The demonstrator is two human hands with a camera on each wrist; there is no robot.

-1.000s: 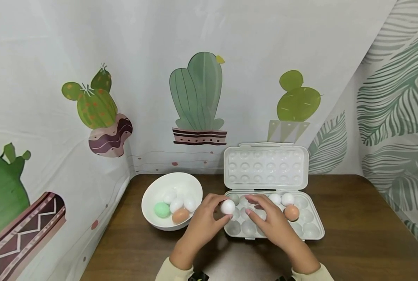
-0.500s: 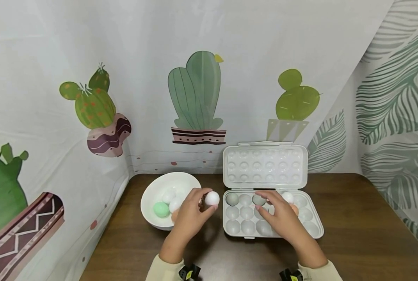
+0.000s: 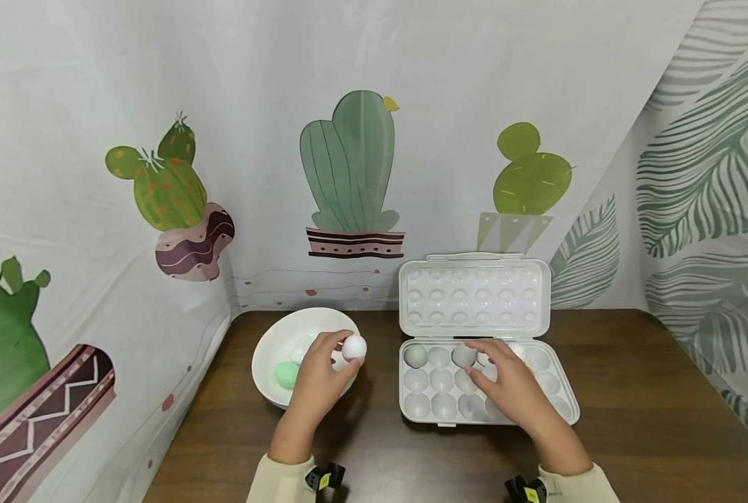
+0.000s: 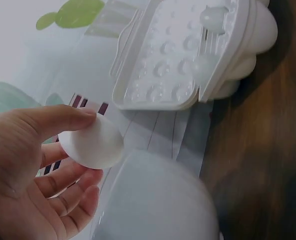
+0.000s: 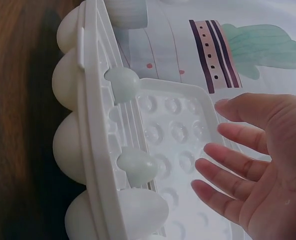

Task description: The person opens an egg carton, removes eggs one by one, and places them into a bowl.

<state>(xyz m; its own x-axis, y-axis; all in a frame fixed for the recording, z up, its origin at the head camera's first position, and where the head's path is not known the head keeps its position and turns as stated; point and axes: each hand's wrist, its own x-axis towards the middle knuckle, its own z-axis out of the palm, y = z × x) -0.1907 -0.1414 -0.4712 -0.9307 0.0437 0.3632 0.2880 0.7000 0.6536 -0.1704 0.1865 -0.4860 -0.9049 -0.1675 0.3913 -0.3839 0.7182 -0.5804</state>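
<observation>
My left hand [image 3: 316,384] pinches a white egg [image 3: 354,347] between thumb and fingers, over the right rim of a white bowl [image 3: 263,342]. A mint-green egg [image 3: 286,374] lies in that bowl; the hand hides much of what else is inside. Fingers spread and holding nothing, my right hand [image 3: 512,383] hovers above the base of a white egg carton [image 3: 439,405]. Two pale grey-green eggs, one at the back left [image 3: 415,356] and one by the right fingertips [image 3: 464,355], sit in its back row. The right wrist view also shows a white egg [image 5: 143,212] there.
The carton's dimpled lid [image 3: 474,297] stands raised at the back, against a cloth [image 3: 449,140] printed with cacti. Brown tabletop [image 3: 386,447] separates bowl and carton and extends to the right.
Holding the white egg, my left hand has moved left from above the carton to the bowl. The right hand has shifted slightly right, staying over the carton.
</observation>
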